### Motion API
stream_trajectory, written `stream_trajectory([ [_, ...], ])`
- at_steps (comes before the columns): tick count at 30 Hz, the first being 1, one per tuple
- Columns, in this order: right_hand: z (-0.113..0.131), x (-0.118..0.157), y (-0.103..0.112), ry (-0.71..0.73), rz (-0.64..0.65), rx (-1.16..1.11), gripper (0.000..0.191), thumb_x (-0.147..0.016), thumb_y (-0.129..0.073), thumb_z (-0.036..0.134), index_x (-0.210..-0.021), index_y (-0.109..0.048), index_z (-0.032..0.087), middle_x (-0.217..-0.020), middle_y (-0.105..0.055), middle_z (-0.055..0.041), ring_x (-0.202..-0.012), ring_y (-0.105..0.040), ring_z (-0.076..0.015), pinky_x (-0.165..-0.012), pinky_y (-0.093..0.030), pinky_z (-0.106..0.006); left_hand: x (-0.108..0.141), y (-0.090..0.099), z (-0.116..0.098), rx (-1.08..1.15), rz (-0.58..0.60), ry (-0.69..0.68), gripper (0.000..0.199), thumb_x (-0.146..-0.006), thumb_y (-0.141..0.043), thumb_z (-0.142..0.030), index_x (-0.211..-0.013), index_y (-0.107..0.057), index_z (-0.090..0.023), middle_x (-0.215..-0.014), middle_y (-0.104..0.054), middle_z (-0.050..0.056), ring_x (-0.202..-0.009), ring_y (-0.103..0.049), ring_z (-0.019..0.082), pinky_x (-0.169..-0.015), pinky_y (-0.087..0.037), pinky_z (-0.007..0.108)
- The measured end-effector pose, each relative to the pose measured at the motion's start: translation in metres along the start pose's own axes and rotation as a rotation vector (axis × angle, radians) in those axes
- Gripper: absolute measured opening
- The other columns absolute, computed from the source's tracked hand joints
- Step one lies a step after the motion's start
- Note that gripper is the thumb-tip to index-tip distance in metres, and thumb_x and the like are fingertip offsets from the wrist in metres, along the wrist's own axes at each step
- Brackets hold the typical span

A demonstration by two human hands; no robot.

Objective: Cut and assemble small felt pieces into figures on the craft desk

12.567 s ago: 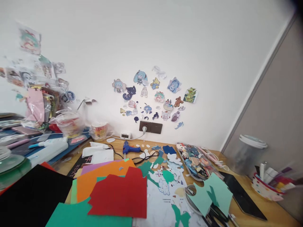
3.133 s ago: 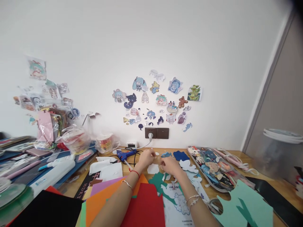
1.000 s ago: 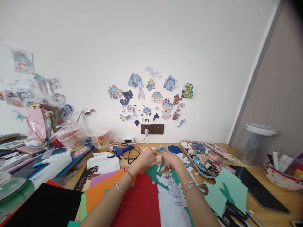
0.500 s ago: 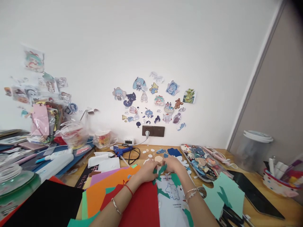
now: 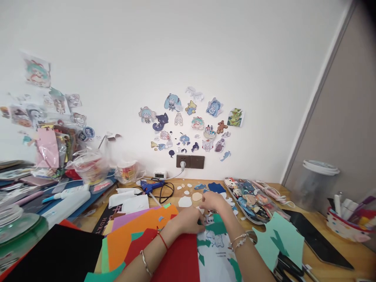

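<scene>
My left hand [image 5: 189, 220] rests over the top of a red sheet [image 5: 179, 258], its fingers curled at the left edge of a white printed sheet [image 5: 217, 260]; what its fingertips hold, if anything, is hidden. Farther forward, my right hand [image 5: 213, 201] reaches down with bent fingers beside a beige paper piece [image 5: 197, 196]; its fingertips are too small to read. Dark green paper scraps [image 5: 216, 228] lie on the printed sheet between and below both hands. White cut-outs [image 5: 185, 201] and a dark blue piece [image 5: 216, 188] lie beyond them on the wooden desk.
Orange sheets [image 5: 141, 231] and a black sheet [image 5: 55, 250] lie left. A blue glue gun [image 5: 152, 187] with a black cord sits near the wall. Right are a sticker-covered case [image 5: 248, 201], light green paper [image 5: 282, 235], black scissors [image 5: 289, 267] and a pen basket [image 5: 346, 227].
My left hand has come back toward me and down. My right hand has moved slightly, apart from the green scraps. The beige and white pieces are more exposed, and green scraps lie on the printed sheet.
</scene>
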State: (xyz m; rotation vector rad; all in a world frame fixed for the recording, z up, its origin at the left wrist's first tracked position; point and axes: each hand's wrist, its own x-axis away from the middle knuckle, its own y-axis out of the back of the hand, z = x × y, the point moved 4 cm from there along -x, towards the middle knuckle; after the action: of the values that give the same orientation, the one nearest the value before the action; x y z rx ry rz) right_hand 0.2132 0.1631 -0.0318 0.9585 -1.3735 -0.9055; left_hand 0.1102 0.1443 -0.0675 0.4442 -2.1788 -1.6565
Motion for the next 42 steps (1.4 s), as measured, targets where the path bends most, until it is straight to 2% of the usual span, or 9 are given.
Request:
stream_trajectory([
  [6,0.01,-0.01,-0.009,-0.001,-0.029,0.016,0.025,-0.083,-0.054,0.03,-0.103,-0.055,0.015,-0.107,-0.057,-0.0066,-0.096,-0.055,-0.0195,-0.082,-0.045,-0.04,0.004,0.0,-0.054,-0.269,0.024,0.105,0.022,-0.084,-0.05,-0.03,-0.101,-0.055,-0.015,-0.105,-0.056,0.008,-0.097,-0.053,0.02,-0.081,-0.045,0.04],
  [10,0.006,-0.013,-0.01,0.037,-0.024,-0.027,0.022,-0.084,-0.053,0.03,-0.098,-0.057,0.014,-0.1,-0.059,-0.0053,-0.089,-0.057,-0.0173,-0.077,-0.048,-0.037,0.003,-0.005,-0.069,-0.368,0.021,0.14,0.031,-0.082,-0.053,-0.03,-0.108,-0.051,-0.013,-0.109,-0.053,0.011,-0.1,-0.05,0.023,-0.082,-0.044,0.043],
  [14,0.001,-0.014,-0.004,0.05,-0.125,-0.078,0.021,-0.085,-0.052,0.03,-0.098,-0.056,0.014,-0.098,-0.059,-0.0047,-0.086,-0.057,-0.0166,-0.076,-0.048,-0.037,0.004,-0.006,-0.069,-0.404,0.008,0.132,0.031,-0.083,-0.052,-0.03,-0.109,-0.05,-0.013,-0.104,-0.055,0.008,-0.096,-0.053,0.022,-0.079,-0.046,0.041],
  [19,0.001,-0.017,-0.001,0.002,-0.316,-0.099,0.024,-0.087,-0.048,0.03,-0.105,-0.053,0.015,-0.108,-0.055,-0.0066,-0.097,-0.053,-0.0197,-0.083,-0.044,-0.042,0.005,-0.005,-0.068,-0.408,0.013,0.122,0.028,-0.084,-0.051,-0.03,-0.105,-0.051,-0.013,-0.099,-0.056,0.007,-0.09,-0.055,0.02,-0.074,-0.048,0.038],
  [21,0.004,-0.02,-0.005,0.009,-0.286,-0.107,0.022,-0.086,-0.049,0.03,-0.102,-0.055,0.015,-0.106,-0.056,-0.0062,-0.095,-0.054,-0.0187,-0.082,-0.044,-0.04,0.005,-0.005,-0.068,-0.406,0.006,0.117,0.027,-0.084,-0.051,-0.03,-0.105,-0.052,-0.013,-0.099,-0.056,0.007,-0.089,-0.056,0.019,-0.073,-0.048,0.037],
  [24,0.003,-0.022,-0.011,0.054,-0.154,-0.134,0.02,-0.085,-0.052,0.031,-0.092,-0.059,0.014,-0.094,-0.061,-0.0037,-0.083,-0.058,-0.0156,-0.075,-0.048,-0.035,0.004,-0.005,-0.067,-0.404,-0.008,0.116,0.025,-0.085,-0.05,-0.03,-0.103,-0.052,-0.013,-0.099,-0.056,0.007,-0.089,-0.056,0.019,-0.073,-0.048,0.037],
  [27,-0.012,-0.019,-0.009,0.062,-0.11,-0.161,0.023,-0.086,-0.05,0.033,-0.091,-0.059,0.014,-0.091,-0.062,-0.0029,-0.079,-0.059,-0.0147,-0.072,-0.049,-0.033,0.004,-0.005,-0.065,-0.402,-0.019,0.111,0.025,-0.085,-0.05,-0.029,-0.104,-0.052,-0.013,-0.099,-0.056,0.007,-0.089,-0.056,0.019,-0.073,-0.048,0.037],
  [34,-0.057,-0.013,-0.005,-0.192,-0.155,-0.112,0.022,-0.086,-0.05,0.032,-0.097,-0.057,0.015,-0.099,-0.059,-0.0053,-0.089,-0.057,-0.017,-0.078,-0.047,-0.037,0.004,-0.003,-0.063,-0.384,0.002,0.093,0.024,-0.085,-0.05,-0.029,-0.102,-0.052,-0.013,-0.093,-0.057,0.006,-0.082,-0.057,0.017,-0.068,-0.05,0.034],
  [42,-0.044,-0.022,-0.017,-0.174,-0.121,-0.101,0.021,-0.084,-0.053,0.029,-0.099,-0.057,0.015,-0.103,-0.058,-0.0054,-0.092,-0.056,-0.0179,-0.08,-0.046,-0.038,0.005,-0.003,-0.064,-0.389,-0.003,0.089,0.025,-0.086,-0.049,-0.03,-0.104,-0.052,-0.013,-0.094,-0.057,0.006,-0.083,-0.057,0.018,-0.069,-0.05,0.035],
])
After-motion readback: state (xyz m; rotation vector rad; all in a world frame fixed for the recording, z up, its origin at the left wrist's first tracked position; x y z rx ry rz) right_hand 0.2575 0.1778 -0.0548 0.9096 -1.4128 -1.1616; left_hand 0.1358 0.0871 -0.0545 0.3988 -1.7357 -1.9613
